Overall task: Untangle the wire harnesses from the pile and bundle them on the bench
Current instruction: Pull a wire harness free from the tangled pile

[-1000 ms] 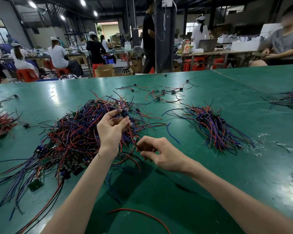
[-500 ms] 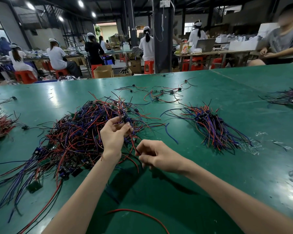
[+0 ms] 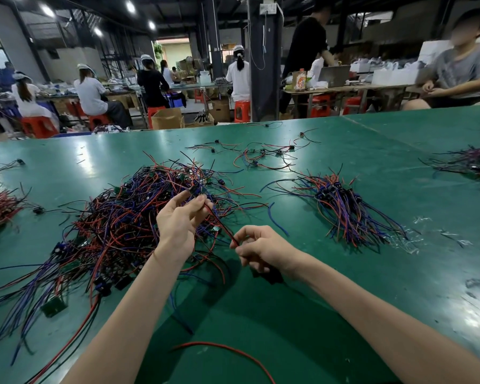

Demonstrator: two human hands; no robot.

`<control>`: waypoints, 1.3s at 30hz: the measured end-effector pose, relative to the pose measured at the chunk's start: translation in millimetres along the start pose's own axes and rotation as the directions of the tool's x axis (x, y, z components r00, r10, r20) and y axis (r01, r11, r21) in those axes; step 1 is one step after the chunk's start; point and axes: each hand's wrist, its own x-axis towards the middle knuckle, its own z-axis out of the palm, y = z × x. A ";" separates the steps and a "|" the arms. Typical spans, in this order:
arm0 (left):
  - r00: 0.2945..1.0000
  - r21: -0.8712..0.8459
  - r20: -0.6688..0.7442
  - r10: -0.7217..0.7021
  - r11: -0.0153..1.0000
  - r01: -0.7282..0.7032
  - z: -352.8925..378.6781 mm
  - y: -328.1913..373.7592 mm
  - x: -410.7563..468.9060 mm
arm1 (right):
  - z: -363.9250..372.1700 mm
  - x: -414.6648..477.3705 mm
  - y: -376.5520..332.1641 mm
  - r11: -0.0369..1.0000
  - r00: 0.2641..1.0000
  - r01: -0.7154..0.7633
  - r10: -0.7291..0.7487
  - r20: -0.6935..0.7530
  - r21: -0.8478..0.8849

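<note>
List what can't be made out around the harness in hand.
Head view:
- wire end: hidden by curled fingers of the right hand.
- connector: too small, partly behind the left hand.
- far-right pile: cut off by frame edge.
- wire's route into the main pile: lost in the tangle.

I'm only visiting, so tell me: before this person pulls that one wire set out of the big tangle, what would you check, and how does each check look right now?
1. Left hand pinches the harness at its connector: ok.
2. Right hand pinches the same harness's wires lower down: ok.
3. Wires run straight between both hands: ok.
4. Harness free of the pile: cannot tell; other strands cross right beneath it.
5. Sorted bundle lies on the bench to the right, ready to receive it: ok.
</note>
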 end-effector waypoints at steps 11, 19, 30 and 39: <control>0.998 0.043 0.056 -0.043 0.998 0.041 8.4 -5.1 -11.1 | -12.8 -5.9 -7.9 0.986 0.956 0.141 -0.114 0.269 -0.085; 0.978 0.159 0.185 -0.091 0.985 0.062 18.4 -28.1 -24.2 | -10.8 1.0 -8.5 0.951 0.967 0.244 -0.252 -0.022 -0.189; 0.944 0.348 0.305 -0.128 0.937 0.015 14.8 -36.8 -21.4 | -20.8 5.8 -19.8 0.965 0.918 0.260 -0.258 -0.300 -0.035; 0.936 0.493 0.242 -0.257 0.863 0.110 13.4 -46.0 -22.3 | -142.8 13.5 -43.6 0.993 0.600 0.066 -0.120 -0.791 -0.100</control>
